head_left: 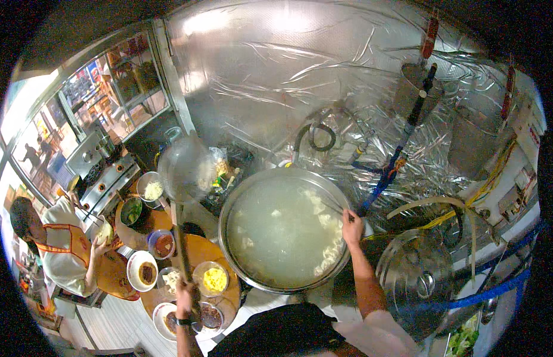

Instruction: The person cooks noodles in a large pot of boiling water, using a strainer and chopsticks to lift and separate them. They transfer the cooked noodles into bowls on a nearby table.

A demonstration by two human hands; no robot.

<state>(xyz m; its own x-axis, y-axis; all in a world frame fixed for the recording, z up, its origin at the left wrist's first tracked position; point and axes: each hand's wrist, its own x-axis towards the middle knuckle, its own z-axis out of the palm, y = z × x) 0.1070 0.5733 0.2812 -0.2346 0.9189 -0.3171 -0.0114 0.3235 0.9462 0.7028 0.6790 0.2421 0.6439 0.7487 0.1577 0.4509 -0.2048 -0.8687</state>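
Note:
My left hand [185, 301], with a dark band at the wrist, grips the long handle of a round strainer [185, 169]. The blurred strainer head is held up to the left of a large metal pot [222, 227]. Cloudy pale liquid [272, 250] fills much of the pot, and steam hangs over it. Pale, soft food pieces [331, 250] gather along its right side, too hazy to name exactly. Over the right rim, my right hand [351, 226] holds thin dark chopsticks [333, 206], slanting down toward the food.
Bowls of dark sauce [136, 272] and a bowl of chopped yellow food [214, 280] stand on a round wooden table [191, 250]. A co-worker [66, 254] in an orange apron handles a bowl near a stove [109, 180]. Right lie a large metal lid [415, 281] and hoses.

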